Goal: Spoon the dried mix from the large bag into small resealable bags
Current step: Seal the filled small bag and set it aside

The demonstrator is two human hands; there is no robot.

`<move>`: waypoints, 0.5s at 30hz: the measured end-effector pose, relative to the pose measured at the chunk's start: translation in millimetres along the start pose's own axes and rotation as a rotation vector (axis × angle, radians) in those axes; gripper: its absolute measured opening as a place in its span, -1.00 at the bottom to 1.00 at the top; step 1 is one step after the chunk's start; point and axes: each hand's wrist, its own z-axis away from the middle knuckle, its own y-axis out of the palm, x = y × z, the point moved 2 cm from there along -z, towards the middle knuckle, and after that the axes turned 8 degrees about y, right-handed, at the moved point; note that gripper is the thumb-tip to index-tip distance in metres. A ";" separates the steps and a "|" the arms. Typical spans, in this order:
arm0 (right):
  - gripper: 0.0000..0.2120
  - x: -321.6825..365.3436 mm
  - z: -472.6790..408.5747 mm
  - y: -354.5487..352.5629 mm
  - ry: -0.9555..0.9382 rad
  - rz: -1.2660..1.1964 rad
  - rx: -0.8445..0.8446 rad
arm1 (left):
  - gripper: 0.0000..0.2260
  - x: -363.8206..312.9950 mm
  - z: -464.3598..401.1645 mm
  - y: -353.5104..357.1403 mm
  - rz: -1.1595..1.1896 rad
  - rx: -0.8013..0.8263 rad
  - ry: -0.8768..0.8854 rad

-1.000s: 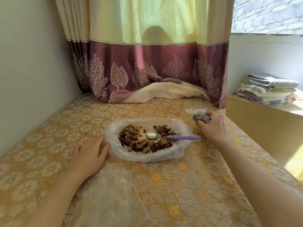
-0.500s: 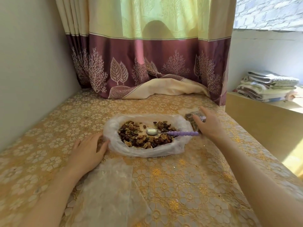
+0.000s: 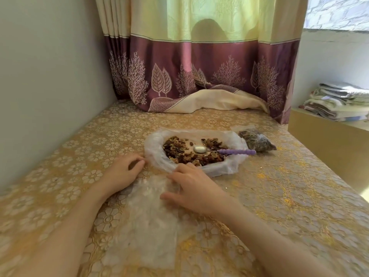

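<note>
The large bag [image 3: 191, 170], rolled open with the dried mix [image 3: 191, 154] heaped inside, lies at the middle of the table [image 3: 279, 196], which is covered by a gold flowered cloth. A spoon [image 3: 223, 150] with a purple beaded handle lies in it, bowl on the mix, handle pointing toward 3 o'clock over the bag's rim. Just past the handle's end, at about 2 o'clock from the large bag, a filled small bag [image 3: 256, 140] lies on its side. At 6 o'clock from the large bag an empty clear bag [image 3: 147, 222] lies flat on the cloth. The right hand [image 3: 193, 188] rests on its far right corner, fingers loosely spread and pinching nothing, fingertips just beside the large bag's near rim. The left hand [image 3: 123, 172] rests on the cloth at the bag's far left corner, fingers lightly curled; whether they pinch the plastic I cannot tell. Both forearms cross the near half of the table. At 12 o'clock a curtain [image 3: 199, 66], pale above and purple with leaf and tree prints below, drapes onto the table's far edge. At 3 o'clock, off the table, folded cloths [image 3: 339, 102] are stacked on a ledge. No writing or label can be read anywhere.
</note>
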 end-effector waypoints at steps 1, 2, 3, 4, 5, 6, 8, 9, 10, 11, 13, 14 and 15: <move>-0.49 0.3 0.3 4.6 -0.003 0.037 0.005 | -0.79 0.6 2.0 -0.8 0.027 0.009 -0.006; -0.53 -0.5 0.6 6.5 -0.003 0.029 -0.014 | -0.79 0.5 3.4 -1.1 0.035 0.019 -0.005; -0.59 -2.2 1.0 7.6 -0.002 -0.017 -0.041 | -0.79 -0.1 4.5 -1.2 0.023 0.027 -0.001; -0.68 -3.3 1.7 7.6 0.001 -0.086 -0.068 | -0.79 -1.2 5.3 -1.2 -0.001 0.032 0.004; -0.76 -4.9 1.7 7.6 0.009 -0.156 -0.088 | -0.78 -2.9 5.7 -1.1 -0.025 0.032 0.009; -0.84 -6.5 1.6 7.7 0.025 -0.215 -0.096 | -0.78 -4.5 5.9 -0.9 -0.045 0.030 0.015; -0.93 -8.9 0.6 7.6 0.065 -0.313 -0.096 | -0.79 -6.3 5.4 -0.2 -0.071 0.012 0.031; -0.93 -9.8 0.7 7.3 0.089 -0.374 -0.108 | -0.80 -7.3 4.7 -0.4 -0.073 -0.011 0.036; -0.91 -11.3 0.8 6.4 0.118 -0.456 -0.131 | -0.81 -8.9 4.6 -1.2 -0.063 -0.048 0.029; -0.90 -13.5 1.3 4.4 0.155 -0.551 -0.166 | -0.82 -11.4 4.7 -3.0 -0.041 -0.102 0.014; -0.89 -22.0 2.5 -2.1 0.250 -0.771 -0.243 | -0.82 -17.3 5.3 -8.5 0.018 -0.244 -0.014; -0.91 -27.4 3.1 -6.4 0.299 -0.906 -0.274 | -0.82 -20.6 5.5 -12.0 0.059 -0.313 -0.017; -0.94 -33.6 3.5 -10.7 0.350 -1.057 -0.300 | -0.81 -24.0 5.9 -15.7 0.116 -0.378 -0.014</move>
